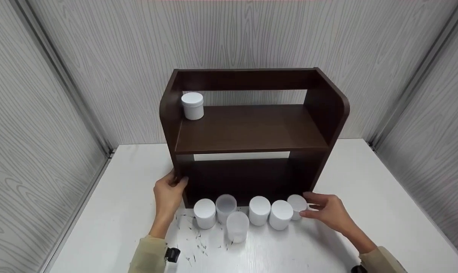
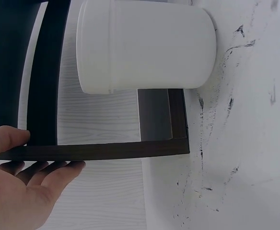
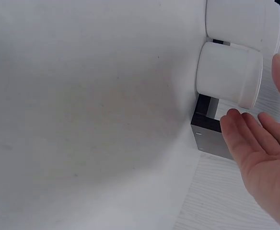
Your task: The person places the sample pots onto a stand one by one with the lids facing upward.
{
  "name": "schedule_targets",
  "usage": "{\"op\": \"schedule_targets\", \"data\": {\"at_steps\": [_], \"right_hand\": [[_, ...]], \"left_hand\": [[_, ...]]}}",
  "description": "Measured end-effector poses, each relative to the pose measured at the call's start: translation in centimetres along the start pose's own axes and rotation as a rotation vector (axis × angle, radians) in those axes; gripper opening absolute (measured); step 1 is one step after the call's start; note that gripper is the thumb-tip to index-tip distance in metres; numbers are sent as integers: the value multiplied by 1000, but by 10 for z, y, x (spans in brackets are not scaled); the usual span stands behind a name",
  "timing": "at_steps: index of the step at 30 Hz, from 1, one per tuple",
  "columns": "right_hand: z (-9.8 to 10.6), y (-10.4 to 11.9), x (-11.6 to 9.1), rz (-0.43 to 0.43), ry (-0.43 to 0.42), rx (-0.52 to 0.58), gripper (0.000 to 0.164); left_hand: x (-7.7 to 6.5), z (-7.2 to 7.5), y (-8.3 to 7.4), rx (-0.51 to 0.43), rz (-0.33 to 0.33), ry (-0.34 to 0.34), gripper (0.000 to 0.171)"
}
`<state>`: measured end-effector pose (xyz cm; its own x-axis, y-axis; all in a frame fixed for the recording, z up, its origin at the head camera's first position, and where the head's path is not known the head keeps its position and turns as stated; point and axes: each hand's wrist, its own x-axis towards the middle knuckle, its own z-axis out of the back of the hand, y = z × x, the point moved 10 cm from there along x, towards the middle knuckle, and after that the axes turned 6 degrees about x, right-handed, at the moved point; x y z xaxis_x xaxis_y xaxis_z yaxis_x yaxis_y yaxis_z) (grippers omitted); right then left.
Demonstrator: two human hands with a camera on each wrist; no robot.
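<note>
A dark brown two-tier shelf [image 1: 251, 129] stands upright on the white table. My left hand [image 1: 168, 195] grips the edge of its left side panel [image 2: 106, 151], thumb on the inner face and fingers on the outer. In front of the shelf is a loose row of several white jars, with a white-lidded jar [image 1: 205, 214] nearest my left hand. At the row's right end, my right hand [image 1: 327, 212] reaches around a small white jar [image 3: 226, 72]. Its fingers are extended beside the jar, with the thumb apart from them.
One white lidded jar [image 1: 193, 106] sits at the left of the upper shelf board. A frosted jar [image 1: 237, 227] stands forward of the row, and a jar with a greyish top [image 1: 226, 204] is behind it. Dark scuff marks [image 1: 200, 242] cover the table at front left. Grey wood-patterned walls enclose the table.
</note>
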<state>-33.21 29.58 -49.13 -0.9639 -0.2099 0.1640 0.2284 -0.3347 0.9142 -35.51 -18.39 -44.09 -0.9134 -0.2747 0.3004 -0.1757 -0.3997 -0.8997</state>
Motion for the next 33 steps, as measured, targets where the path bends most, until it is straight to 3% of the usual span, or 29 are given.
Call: {"op": "schedule_targets", "data": {"at_steps": [9,17,33], "right_hand": [[-8,-7,8,26,77,88,70],[-9,-9,10,35,79,39,64],[-4,-22,0,-2,81,97,69]], "left_hand": [[1,0,1,-4,11,3,47],[2,0,2,-5,19,12,50],[1,0,3,-12,28,19,49]]}}
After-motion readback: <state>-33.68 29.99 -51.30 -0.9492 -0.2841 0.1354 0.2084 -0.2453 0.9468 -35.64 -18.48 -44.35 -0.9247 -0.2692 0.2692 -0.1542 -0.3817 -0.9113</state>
